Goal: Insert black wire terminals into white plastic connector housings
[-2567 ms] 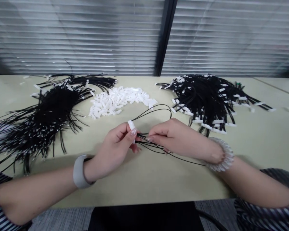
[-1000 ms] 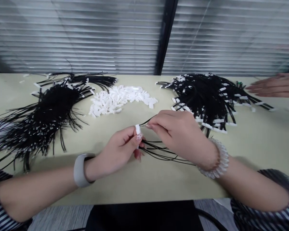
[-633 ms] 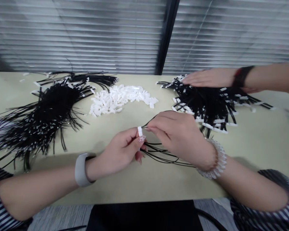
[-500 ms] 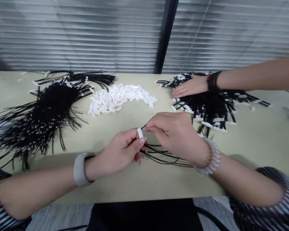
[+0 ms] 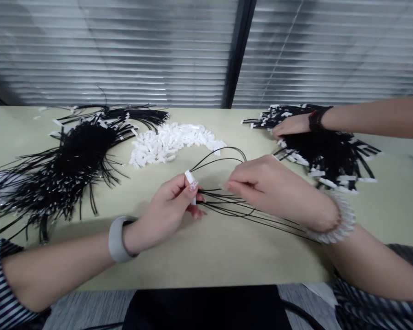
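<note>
My left hand (image 5: 168, 199) pinches a white plastic connector (image 5: 189, 177) between thumb and fingers, holding it tilted above the table. Several thin black wires (image 5: 223, 201) run rightward from the connector; two or more arch up in a loop before passing behind my right hand (image 5: 261, 185). That hand is closed, thumb and index finger together just right of the connector, with black wires running into and under it. Its other fingers and the wires' far ends are partly hidden. Beyond the hands lies a pile of loose white connectors (image 5: 172, 142).
A large heap of black wires (image 5: 79, 151) with bare metal ends covers the left of the table (image 5: 206, 261). At the back right, another person's hand (image 5: 291, 126) rests on a heap of wires with white connectors (image 5: 323, 153). Window blinds (image 5: 124, 55) stand behind the table.
My right hand has moved right, away from the connector, and a wire loop now arches above. The other person's hand and the right-hand heap have shifted right.
</note>
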The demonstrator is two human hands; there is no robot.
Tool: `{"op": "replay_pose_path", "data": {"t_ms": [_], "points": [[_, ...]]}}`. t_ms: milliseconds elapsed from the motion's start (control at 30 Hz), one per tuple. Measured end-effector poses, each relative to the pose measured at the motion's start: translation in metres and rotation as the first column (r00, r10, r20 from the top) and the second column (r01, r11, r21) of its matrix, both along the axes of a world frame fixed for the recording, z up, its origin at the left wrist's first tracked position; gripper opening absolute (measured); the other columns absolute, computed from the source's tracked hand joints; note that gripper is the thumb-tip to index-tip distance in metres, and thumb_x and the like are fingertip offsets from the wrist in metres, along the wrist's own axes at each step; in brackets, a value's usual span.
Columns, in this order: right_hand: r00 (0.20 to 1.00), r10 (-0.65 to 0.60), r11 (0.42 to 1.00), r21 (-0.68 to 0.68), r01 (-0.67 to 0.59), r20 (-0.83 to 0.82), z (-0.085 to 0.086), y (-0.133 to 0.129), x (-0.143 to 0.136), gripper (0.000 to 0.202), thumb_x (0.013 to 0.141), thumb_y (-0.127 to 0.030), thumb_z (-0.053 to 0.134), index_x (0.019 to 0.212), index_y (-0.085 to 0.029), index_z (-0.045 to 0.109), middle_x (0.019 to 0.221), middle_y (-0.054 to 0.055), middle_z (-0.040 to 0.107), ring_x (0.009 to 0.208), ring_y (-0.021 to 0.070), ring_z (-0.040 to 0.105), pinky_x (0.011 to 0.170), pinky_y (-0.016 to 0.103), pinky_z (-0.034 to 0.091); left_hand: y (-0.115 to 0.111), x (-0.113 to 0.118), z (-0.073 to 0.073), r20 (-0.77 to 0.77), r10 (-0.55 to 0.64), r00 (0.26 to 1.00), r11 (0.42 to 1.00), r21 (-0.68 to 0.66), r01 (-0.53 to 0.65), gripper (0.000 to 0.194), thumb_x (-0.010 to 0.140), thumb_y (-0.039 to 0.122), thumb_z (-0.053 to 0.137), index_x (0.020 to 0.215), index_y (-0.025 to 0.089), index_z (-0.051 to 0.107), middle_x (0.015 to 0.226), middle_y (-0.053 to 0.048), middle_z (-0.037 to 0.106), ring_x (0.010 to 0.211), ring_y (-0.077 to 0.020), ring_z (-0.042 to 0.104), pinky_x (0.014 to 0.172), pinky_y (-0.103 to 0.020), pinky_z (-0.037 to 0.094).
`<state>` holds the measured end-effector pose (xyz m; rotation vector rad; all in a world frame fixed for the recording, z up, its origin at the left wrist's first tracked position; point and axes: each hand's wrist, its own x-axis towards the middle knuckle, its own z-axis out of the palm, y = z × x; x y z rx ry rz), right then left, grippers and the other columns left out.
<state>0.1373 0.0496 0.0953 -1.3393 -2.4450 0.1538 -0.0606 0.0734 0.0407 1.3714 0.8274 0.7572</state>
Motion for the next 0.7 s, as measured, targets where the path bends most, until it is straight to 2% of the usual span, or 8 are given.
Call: {"op": "replay_pose_path", "data": {"t_ms": [67, 133, 233, 333, 500, 700], "points": [[0.997, -0.008, 0.995, -0.099, 0.015, 0.072, -0.003, 0.001, -0.001, 0.038, 0.087, -0.033, 0.04, 0.055, -0.014, 0.048, 0.048, -0.004, 0.044, 0.048, 0.0036, 0.033, 0.052, 0.021, 0.026, 0.0, 0.0, 0.0, -0.012, 0.017, 1.0, 1.0, 0.014, -0.017, 0.023, 0.084, 0.037, 0.045, 0.079, 0.015, 0.046, 0.076, 0.0, 0.053, 0.055, -0.0066, 0.056, 0.058, -0.023, 0.05], [0.998, -0.007, 0.988, -0.152, 0.017, 0.064, -0.004, 0.0, -0.003, 0.033, 0.087, -0.033, 0.041, 0.061, -0.016, 0.055, 0.048, -0.006, 0.046, 0.047, 0.0029, 0.033, 0.051, 0.019, 0.025, 0.0, -0.001, 0.0, -0.007, 0.024, 1.0, 0.999, 0.021, -0.024, 0.022, 0.084, 0.037, 0.046, 0.079, 0.015, 0.046, 0.076, 0.001, 0.053, 0.055, -0.0063, 0.056, 0.056, -0.021, 0.049], [0.999, -0.034, 0.986, -0.166, 0.035, 0.006, -0.006, -0.002, -0.008, 0.02, 0.084, -0.033, 0.046, 0.078, -0.022, 0.062, 0.046, -0.008, 0.046, 0.044, 0.0021, 0.033, 0.052, 0.018, 0.026, 0.001, -0.001, -0.002, 0.011, 0.028, 1.0, 0.999, 0.027, -0.028, 0.021, 0.085, 0.036, 0.046, 0.079, 0.015, 0.046, 0.074, 0.002, 0.052, 0.056, -0.006, 0.056, 0.056, -0.02, 0.048], [0.996, -0.079, 0.981, -0.18, 0.071, -0.039, -0.01, -0.002, -0.01, 0.017, 0.082, -0.033, 0.049, 0.09, -0.022, 0.058, 0.046, -0.009, 0.047, 0.043, 0.0019, 0.034, 0.054, 0.017, 0.029, 0.001, -0.002, -0.003, 0.017, 0.034, 0.999, 0.999, 0.031, -0.035, 0.022, 0.085, 0.037, 0.045, 0.079, 0.015, 0.046, 0.073, 0.002, 0.051, 0.056, -0.006, 0.056, 0.057, -0.02, 0.047], [0.995, -0.07, 0.979, -0.196, 0.054, -0.074, -0.013, -0.002, -0.012, 0.014, 0.08, -0.03, 0.05, 0.074, -0.017, 0.052, 0.056, -0.007, 0.053, 0.051, 0.0023, 0.041, 0.052, 0.016, 0.027, 0.0, -0.003, -0.004, 0.042, 0.033, 0.999, 0.999, 0.042, -0.035, 0.022, 0.085, 0.036, 0.045, 0.079, 0.015, 0.046, 0.073, 0.002, 0.052, 0.055, -0.0063, 0.055, 0.057, -0.021, 0.047], [0.996, 0.026, 0.984, -0.174, -0.039, -0.081, -0.012, -0.002, -0.015, 0.03, 0.087, -0.028, 0.039, 0.066, -0.014, 0.055, 0.058, -0.003, 0.052, 0.055, 0.0029, 0.041, 0.056, 0.018, 0.029, 0.001, -0.002, -0.004, 0.035, 0.014, 0.999, 1.0, 0.016, -0.015, 0.022, 0.085, 0.036, 0.045, 0.079, 0.016, 0.046, 0.072, 0.001, 0.054, 0.058, -0.0078, 0.056, 0.058, -0.022, 0.047]]}}
